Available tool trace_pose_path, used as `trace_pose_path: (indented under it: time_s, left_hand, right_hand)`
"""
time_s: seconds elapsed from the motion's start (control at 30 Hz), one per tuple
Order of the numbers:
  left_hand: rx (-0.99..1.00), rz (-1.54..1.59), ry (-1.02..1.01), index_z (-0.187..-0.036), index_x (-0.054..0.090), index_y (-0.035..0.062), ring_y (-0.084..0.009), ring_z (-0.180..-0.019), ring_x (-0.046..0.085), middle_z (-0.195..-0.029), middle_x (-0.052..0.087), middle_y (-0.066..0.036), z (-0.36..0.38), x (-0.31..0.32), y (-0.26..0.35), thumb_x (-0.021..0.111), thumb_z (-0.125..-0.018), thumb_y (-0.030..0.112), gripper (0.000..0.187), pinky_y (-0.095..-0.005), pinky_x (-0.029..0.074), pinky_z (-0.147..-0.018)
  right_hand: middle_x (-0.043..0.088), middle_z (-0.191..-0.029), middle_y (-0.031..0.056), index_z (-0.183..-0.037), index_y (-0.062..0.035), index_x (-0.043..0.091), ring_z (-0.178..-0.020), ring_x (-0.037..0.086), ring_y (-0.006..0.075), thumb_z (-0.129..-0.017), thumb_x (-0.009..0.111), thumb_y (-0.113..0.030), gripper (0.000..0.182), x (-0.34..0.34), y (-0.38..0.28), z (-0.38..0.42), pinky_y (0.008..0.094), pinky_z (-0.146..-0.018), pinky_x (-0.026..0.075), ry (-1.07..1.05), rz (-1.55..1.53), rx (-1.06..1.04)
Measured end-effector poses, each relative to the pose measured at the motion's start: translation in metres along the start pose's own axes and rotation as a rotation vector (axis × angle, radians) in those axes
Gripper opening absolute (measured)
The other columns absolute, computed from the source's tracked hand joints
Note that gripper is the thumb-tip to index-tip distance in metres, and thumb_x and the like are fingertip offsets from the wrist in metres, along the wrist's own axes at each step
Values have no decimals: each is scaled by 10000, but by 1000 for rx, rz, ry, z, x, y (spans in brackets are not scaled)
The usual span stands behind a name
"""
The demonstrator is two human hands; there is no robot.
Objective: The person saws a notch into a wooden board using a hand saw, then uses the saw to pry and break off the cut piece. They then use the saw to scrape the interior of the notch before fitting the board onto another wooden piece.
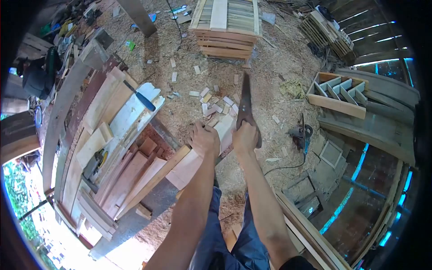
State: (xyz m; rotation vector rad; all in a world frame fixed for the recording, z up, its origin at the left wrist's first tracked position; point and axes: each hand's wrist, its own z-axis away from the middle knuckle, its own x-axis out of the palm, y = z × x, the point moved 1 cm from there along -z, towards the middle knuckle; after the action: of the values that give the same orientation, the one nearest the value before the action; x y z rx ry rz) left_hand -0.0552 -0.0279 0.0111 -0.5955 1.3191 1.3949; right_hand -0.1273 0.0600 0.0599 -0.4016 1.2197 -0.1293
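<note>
My right hand [245, 136] is wrapped round the handle of a handsaw [245, 96], whose dark blade points away from me. Beside the saw lies a pale wooden board [183, 171], resting on a bench edge and reaching past my left hand [205, 140]. The fingers of that hand are curled over the board, gripping it just left of the saw. Whether the saw's teeth touch the wood cannot be made out. Several small cut blocks [217, 108] lie on the sawdust-covered ground beyond the board's end.
On the left workbench [67, 108] are planks, a blue-handled chisel [145, 100] and a hand plane [95, 164]. A corded power tool [300, 132] sits on the ground at right. A slatted crate [227, 45] stands ahead, and a divided wooden frame [337, 105] is farther right.
</note>
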Motion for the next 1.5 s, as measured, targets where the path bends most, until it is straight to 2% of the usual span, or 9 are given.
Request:
trace_pose_path:
  time_s: [0.03,0.1,0.23,0.47,0.53,0.6,0.73,1.1,1.5]
  left_hand:
    - [13,5,5,-1033,598,72,-288,-1102,548,-1107,628,-132,1,1,-4,489,-837,210,263,-443,366,-973]
    - [432,8,147,-1123,586,78,-289,-1138,509,-1164,586,-127,3,3,-7,503,-847,207,316,-453,351,-999]
    - [910,172,18,-1180,581,59,-296,-1124,503,-1192,565,-119,-10,1,13,564,-850,166,347,-422,373,-962]
    - [799,104,-205,-1141,597,49,-301,-1090,526,-1143,590,-120,-13,8,28,567,-851,158,311,-426,385,-947]
    - [1039,173,-51,-1100,613,33,-315,-1107,529,-1123,601,-139,-13,6,30,582,-834,159,296,-423,398,-951]
    - [1095,178,-85,-1073,624,30,-311,-1120,528,-1117,604,-136,-19,8,30,587,-821,154,283,-417,399,-974]
    - [1091,295,-154,-996,641,8,-320,-1108,540,-1091,607,-138,-15,13,26,598,-771,100,247,-408,416,-988]
    - [1021,401,-204,-1004,685,-15,-342,-1124,567,-1098,633,-154,-17,13,20,644,-812,67,214,-404,471,-950]
    - [1066,441,-154,-1009,668,-7,-327,-1075,574,-1082,630,-132,-19,20,24,622,-826,81,208,-408,468,-926]
  right_hand:
    - [680,-820,242,-859,15,691,-793,680,397,-765,755,-160,209,-1,3,-2,449,-711,530,26,-61,-54]
    - [676,-794,237,-859,13,695,-778,679,392,-767,752,-164,208,-8,21,-10,449,-703,522,15,-233,16]
    - [663,-731,227,-845,4,699,-743,668,392,-775,733,-157,178,-2,40,-12,450,-681,503,15,-406,87]
    - [650,-767,243,-818,19,656,-772,650,417,-716,741,-41,145,-5,24,-1,454,-685,500,-11,-345,62]
    - [648,-780,245,-821,15,657,-781,645,421,-689,743,-17,161,-4,21,0,456,-686,500,-30,-352,67]
    - [614,-720,246,-805,18,653,-709,634,409,-714,695,13,100,4,20,1,434,-635,471,153,-376,-82]
    - [619,-733,245,-794,18,636,-728,632,414,-720,668,32,81,-5,15,6,441,-642,478,53,-348,-42]
    - [646,-831,223,-814,32,628,-865,608,381,-751,620,13,67,12,4,21,441,-850,453,221,-261,-60]
    - [647,-931,213,-875,33,625,-957,588,365,-690,619,53,186,22,11,21,428,-892,438,213,-231,-64]
